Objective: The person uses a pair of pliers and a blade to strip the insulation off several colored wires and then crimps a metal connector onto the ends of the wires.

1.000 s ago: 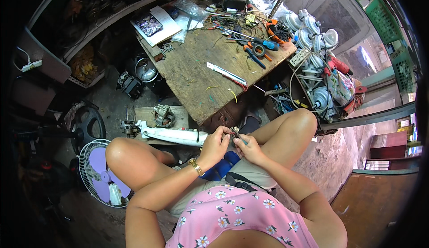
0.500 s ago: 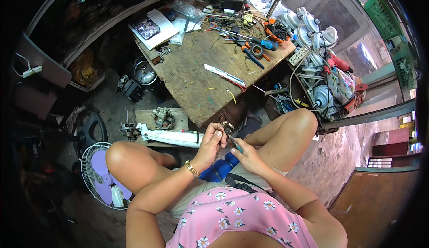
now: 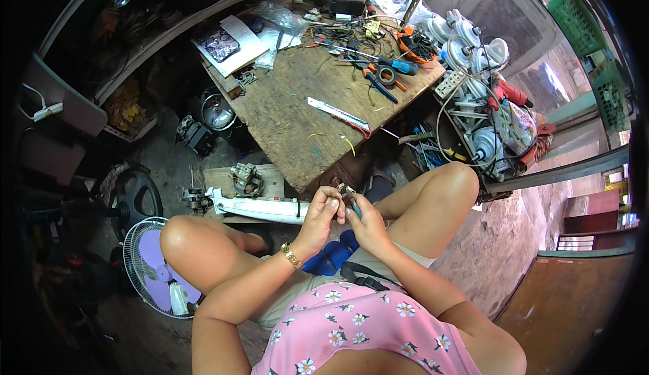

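Observation:
Above my lap, my left hand (image 3: 320,221) is closed, thumb against fingertips, at a small metallic part (image 3: 347,190) too small to name. My right hand (image 3: 368,227) is wrapped around a slim hand tool with a teal handle (image 3: 357,209). Its dark metal end meets the small part between my hands; its exact kind is hard to make out. Both hands are close together, just short of the wooden table's near corner. Below them on the floor, a white fan stand (image 3: 260,208) lies on its side.
On the wooden table (image 3: 284,114) lie a utility knife (image 3: 338,116), pliers (image 3: 380,85), a tape roll (image 3: 386,75), a blue-handled screwdriver (image 3: 399,66) and tangled wires. A caged fan with purple blades (image 3: 154,250) stands left of my knee. Clustered fan parts (image 3: 466,50) crowd the right.
My right hand has moved slightly up and inward, bringing the teal-handled tool closer to my left fingers. My left hand has shifted slightly right.

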A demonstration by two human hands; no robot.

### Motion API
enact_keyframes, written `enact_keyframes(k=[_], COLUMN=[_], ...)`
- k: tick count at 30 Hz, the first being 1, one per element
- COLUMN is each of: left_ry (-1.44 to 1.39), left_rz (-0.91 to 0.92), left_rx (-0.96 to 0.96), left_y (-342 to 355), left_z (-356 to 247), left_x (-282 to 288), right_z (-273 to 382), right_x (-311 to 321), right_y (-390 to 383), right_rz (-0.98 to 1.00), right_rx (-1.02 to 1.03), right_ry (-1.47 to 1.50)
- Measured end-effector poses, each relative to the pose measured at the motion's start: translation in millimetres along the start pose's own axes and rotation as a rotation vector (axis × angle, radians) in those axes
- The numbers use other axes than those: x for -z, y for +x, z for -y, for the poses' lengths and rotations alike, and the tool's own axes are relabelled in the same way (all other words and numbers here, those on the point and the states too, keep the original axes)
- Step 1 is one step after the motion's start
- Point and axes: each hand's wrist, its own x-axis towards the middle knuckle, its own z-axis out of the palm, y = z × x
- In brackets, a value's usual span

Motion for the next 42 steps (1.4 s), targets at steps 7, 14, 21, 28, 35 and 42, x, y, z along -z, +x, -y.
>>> enact_keyframes(k=[7, 14, 21, 28, 35, 42], left_ry=[0.127, 0.124, 0.163, 0.202, -0.084, -0.271], left_rz=[0.028, 0.037, 0.014, -0.075, 0.043, 0.174], left_rx=[0.010, 0.051, 0.061, 0.041, 0.194, 0.333], left_y=[-2.3, -2.1, -1.1, 6.0, 9.0, 11.3], left_z=[3.9, 1.2, 8.6, -0.7, -11.1, -22.6], left_x=[-0.1, 0.0, 1.3, 9.1, 15.9, 23.2], right_z=[-23.1, -15.2, -30.6, -38.5, -25.0, -9.4], right_x=[-7.4, 1.6, 0.7, 4.3, 33.3, 54.0], right_y=[8.0, 3.6, -2.1, -12.5, 9.3, 33.7], right_rz=[0.050, 0.077, 0.119, 0.268, 0.270, 0.340], right_rx=[-0.085, -0.226, -0.290, -0.482, 0.085, 0.306], right_ry=[0.368, 0.456, 0.502, 0.638, 0.093, -0.272])
